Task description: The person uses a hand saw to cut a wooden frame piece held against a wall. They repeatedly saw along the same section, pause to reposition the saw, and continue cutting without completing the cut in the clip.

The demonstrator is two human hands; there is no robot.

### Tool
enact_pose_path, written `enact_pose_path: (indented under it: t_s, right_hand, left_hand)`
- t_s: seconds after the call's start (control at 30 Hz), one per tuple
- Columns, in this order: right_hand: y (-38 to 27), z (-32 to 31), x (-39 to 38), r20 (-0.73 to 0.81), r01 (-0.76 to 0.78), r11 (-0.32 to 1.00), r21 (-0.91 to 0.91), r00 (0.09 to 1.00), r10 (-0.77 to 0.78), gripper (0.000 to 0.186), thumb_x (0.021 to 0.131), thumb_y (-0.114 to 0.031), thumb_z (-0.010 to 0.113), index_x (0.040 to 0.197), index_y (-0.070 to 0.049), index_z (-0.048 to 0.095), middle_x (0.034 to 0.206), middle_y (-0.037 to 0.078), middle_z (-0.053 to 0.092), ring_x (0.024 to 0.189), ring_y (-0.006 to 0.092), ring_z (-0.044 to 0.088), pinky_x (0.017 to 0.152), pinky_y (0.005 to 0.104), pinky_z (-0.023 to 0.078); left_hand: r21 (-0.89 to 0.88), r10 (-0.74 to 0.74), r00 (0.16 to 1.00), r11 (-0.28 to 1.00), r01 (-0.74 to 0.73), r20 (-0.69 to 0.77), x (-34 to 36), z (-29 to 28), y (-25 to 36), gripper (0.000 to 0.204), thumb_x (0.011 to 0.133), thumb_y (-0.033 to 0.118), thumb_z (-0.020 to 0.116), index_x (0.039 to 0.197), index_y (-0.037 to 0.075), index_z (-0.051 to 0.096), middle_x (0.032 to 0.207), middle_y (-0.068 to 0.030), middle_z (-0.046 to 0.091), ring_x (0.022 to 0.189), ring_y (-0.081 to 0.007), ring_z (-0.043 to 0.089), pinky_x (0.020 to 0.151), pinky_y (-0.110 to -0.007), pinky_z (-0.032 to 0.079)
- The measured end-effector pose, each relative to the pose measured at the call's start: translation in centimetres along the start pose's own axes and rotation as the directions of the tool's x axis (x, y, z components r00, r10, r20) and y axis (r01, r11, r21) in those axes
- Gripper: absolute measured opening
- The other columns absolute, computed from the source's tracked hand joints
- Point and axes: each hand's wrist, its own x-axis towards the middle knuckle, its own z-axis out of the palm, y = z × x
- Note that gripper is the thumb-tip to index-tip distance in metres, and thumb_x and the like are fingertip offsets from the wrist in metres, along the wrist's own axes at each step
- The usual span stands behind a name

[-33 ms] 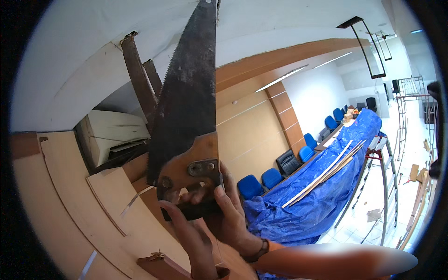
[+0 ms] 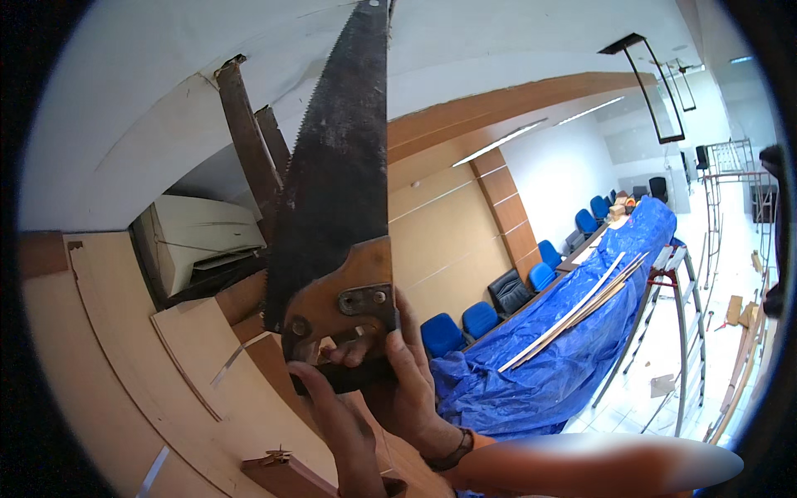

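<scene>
I hold a hand saw upright close to the camera. Its dark, rusty blade [image 2: 340, 158] points up toward the white ceiling, teeth along the left edge. My right hand [image 2: 411, 382], with a dark band on the wrist, is wrapped around the brown wooden handle [image 2: 336, 303], and its fingers show through the grip opening. My left hand [image 2: 332, 419] comes up from below, its fingers on the lower dark edge of the handle.
Light wooden wall panels [image 2: 183, 357] step along the left. An air-conditioning unit [image 2: 199, 241] hangs under brown ceiling beams [image 2: 245, 133]. At right, a blue tarp [image 2: 564, 365] carries long wooden strips [image 2: 573, 315], with blue chairs [image 2: 461, 324] and a metal ladder [image 2: 689, 332] nearby.
</scene>
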Motion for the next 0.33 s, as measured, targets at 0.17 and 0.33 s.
enact_pose_path:
  t_s: [0.17,0.33]
  right_hand:
    - [0.6,-0.2,-0.4,-0.086,0.149,0.974,0.170,0.987,-0.136,0.055,0.109,-0.024,0.040,0.159,-0.009,0.021,0.074,0.007,0.050,0.071,0.0192,0.056,0.074,0.0419,0.053]
    - [0.0,1.2,-0.7,-0.216,0.214,0.898,0.385,0.967,-0.138,0.056,0.107,-0.029,0.041,0.158,-0.012,0.025,0.072,0.006,0.048,0.066,0.0183,0.054,0.071,0.0403,0.053]
  left_hand:
    - [-0.165,0.133,0.966,0.982,-0.097,0.224,1.6,-3.5,-5.9,0.088,0.090,0.074,0.054,0.142,0.004,0.044,0.134,-0.0093,0.053,0.113,-0.0222,0.057,0.099,-0.038,0.049]
    - [-0.168,-0.099,0.900,0.968,0.185,0.425,3.3,-9.0,-14.1,0.092,0.087,0.073,0.059,0.146,0.005,0.039,0.137,-0.0079,0.052,0.116,-0.0225,0.057,0.104,-0.039,0.047]
